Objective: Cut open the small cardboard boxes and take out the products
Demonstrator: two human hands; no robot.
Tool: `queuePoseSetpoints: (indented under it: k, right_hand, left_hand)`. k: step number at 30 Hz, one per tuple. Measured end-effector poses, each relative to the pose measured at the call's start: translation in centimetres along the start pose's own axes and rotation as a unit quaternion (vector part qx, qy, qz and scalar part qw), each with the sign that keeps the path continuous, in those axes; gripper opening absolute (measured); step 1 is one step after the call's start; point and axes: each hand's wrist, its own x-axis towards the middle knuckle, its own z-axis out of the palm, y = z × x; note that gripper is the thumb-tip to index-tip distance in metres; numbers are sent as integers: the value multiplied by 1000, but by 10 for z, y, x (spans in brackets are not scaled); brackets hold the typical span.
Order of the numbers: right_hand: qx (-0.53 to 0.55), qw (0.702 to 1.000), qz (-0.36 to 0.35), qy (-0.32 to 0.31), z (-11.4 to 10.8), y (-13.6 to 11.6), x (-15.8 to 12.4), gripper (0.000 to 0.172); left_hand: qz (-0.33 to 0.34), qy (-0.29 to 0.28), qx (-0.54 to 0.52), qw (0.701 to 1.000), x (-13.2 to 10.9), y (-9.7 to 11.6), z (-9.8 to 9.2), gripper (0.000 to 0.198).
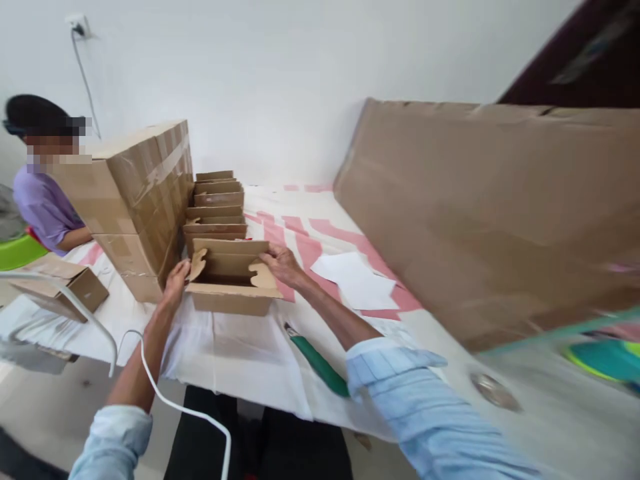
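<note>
A small open cardboard box [233, 303] stands on the cloth-covered table in front of me, its top flaps raised and its notched side tabs bent. My left hand [176, 283] is at the box's left edge, fingers curled against the side; the fingertips are partly hidden. At the back right corner, my right hand [284, 264] pinches the edge of the rear flap. What lies deep inside the box is in shadow. Right behind it, several similar open boxes [215, 220] are lined up in a row.
Large taped cartons [145, 193] are stacked on the left, near a smaller box [65, 287] and a seated person [45, 193]. White papers [357, 280] and a green-handled tool [320, 367] lie to the right. A big cardboard panel [480, 213] leans there. A white cable [170, 403] crosses my left forearm.
</note>
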Motion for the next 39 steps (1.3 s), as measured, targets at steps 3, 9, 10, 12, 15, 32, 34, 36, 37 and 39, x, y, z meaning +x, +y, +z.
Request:
queuePoseSetpoints:
  k: [3,9,10,12,15,32,34,36,37,39]
  right_hand:
    - [-6,1000,7,26,6,20,16,30]
    - [-22,999,0,26,24,15,37,30]
    - [-35,999,1,32,24,9,36,31]
    - [-66,996,7,52,19,-4,28,35]
    - [-121,991,3,57,1,-20,-4,39]
    - [-391,916,-61,71,-41,37,-247,30]
    - [-392,915,-62,79,-40,36,-247,30]
    - [-392,914,-62,82,-40,35,-247,29]
    - [-393,913,-62,84,-40,35,-247,30]
    - [-396,912,-65,86,-40,35,-247,30]
  left_hand:
    - [31,63,72,995,-53,-3,-14,35]
    - [22,-63,194,979,-97,-7,36,11]
    - [17,-81,209,975,-90,-7,47,11]
    - [9,-95,235,967,-72,-7,65,12]
    - [7,-89,263,960,-46,-11,78,31]
    - [37,-53,266,962,60,-31,94,30]
    - [39,-52,271,961,75,-32,97,30]
    - [42,-53,274,959,90,-35,101,31]
    - [44,-55,276,958,98,-36,103,32]
    - [48,-55,283,956,111,-39,108,34]
